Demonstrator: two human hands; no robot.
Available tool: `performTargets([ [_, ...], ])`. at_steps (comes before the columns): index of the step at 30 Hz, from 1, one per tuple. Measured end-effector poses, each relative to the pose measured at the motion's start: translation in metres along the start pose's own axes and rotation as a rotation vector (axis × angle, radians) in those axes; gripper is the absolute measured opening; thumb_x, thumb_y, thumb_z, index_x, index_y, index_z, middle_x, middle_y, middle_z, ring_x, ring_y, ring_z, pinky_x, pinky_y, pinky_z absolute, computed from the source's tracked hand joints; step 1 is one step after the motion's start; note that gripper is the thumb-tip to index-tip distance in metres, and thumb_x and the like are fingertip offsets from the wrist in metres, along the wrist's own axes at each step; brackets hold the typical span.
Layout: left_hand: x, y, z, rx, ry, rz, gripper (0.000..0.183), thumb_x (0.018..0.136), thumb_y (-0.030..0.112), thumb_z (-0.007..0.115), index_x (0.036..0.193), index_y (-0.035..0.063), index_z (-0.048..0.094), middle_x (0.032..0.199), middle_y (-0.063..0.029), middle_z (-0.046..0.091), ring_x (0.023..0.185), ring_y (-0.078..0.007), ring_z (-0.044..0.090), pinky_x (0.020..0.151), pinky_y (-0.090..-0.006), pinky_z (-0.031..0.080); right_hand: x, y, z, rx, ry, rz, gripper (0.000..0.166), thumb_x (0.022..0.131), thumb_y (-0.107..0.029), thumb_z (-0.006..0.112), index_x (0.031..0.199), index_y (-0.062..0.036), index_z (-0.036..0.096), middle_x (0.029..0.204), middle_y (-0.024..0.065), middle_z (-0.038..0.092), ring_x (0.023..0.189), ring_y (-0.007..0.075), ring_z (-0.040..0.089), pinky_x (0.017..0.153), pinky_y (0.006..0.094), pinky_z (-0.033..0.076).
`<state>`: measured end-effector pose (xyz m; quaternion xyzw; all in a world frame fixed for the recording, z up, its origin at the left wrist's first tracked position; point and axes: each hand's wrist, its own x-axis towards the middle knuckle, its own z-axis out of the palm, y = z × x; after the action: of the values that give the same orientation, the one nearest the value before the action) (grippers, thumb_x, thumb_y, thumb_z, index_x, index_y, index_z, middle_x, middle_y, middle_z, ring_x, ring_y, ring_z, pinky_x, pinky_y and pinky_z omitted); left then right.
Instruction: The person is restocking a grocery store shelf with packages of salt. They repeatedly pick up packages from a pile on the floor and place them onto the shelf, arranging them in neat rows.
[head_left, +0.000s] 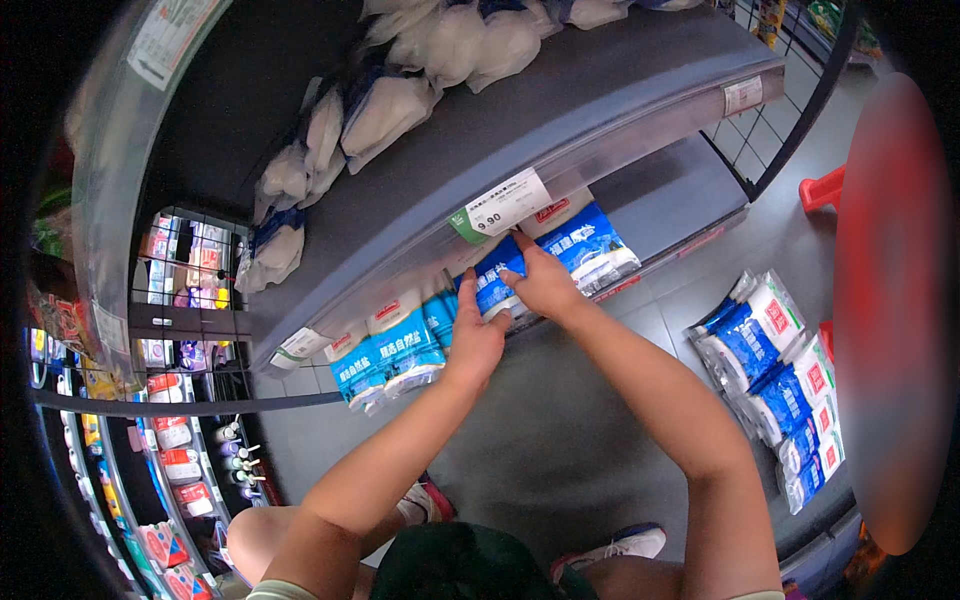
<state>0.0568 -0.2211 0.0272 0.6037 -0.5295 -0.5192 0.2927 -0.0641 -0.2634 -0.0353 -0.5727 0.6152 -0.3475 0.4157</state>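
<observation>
On the lower shelf, a dark blue and white plastic bag of salt (495, 276) lies between my two hands. My left hand (474, 341) is at its left side, with the index finger extended and the thumb near its front edge. From the right, my right hand (546, 279) reaches over the same bag, index finger and thumb on its face. Another dark blue salt bag (589, 244) lies just to the right of it. To the left are several light blue salt bags (405, 341). The overhanging upper shelf hides the rear of this row.
The upper shelf's price rail (600, 165) overhangs my hands and carries a price tag (504, 202). Clear bags of white goods (390, 112) stand above. Stacked blue salt bags (787, 390) lie at right, by a red plastic object (821, 187). Wire mesh (757, 142) closes the shelf end.
</observation>
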Motion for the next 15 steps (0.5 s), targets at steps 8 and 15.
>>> performTargets([
  [8,0.000,0.009,0.014,-0.052,0.063,-0.123,0.073,0.073,-0.008,0.049,0.138,-0.0021,0.016,0.143,-0.0176,0.023,0.131,-0.0255,0.024,0.104,-0.0323,0.024,-0.047,-0.024,-0.016,-0.127,0.092,-0.073,0.067,0.073,-0.016,0.066,0.129,-0.0024,0.033,0.119,0.0208,0.048,0.104,0.0372,0.050,0.086,0.0410,0.043],
  [15,-0.017,0.006,0.083,0.136,-0.095,0.243,0.074,0.072,-0.001,0.057,0.136,-0.0019,0.019,0.139,-0.0211,0.022,0.130,-0.0280,0.024,0.107,-0.0331,0.019,-0.141,0.019,-0.065,0.204,0.525,-0.089,0.063,0.071,-0.004,0.063,0.127,-0.0022,0.033,0.125,0.0164,0.040,0.113,0.0328,0.042,0.091,0.0369,0.039],
])
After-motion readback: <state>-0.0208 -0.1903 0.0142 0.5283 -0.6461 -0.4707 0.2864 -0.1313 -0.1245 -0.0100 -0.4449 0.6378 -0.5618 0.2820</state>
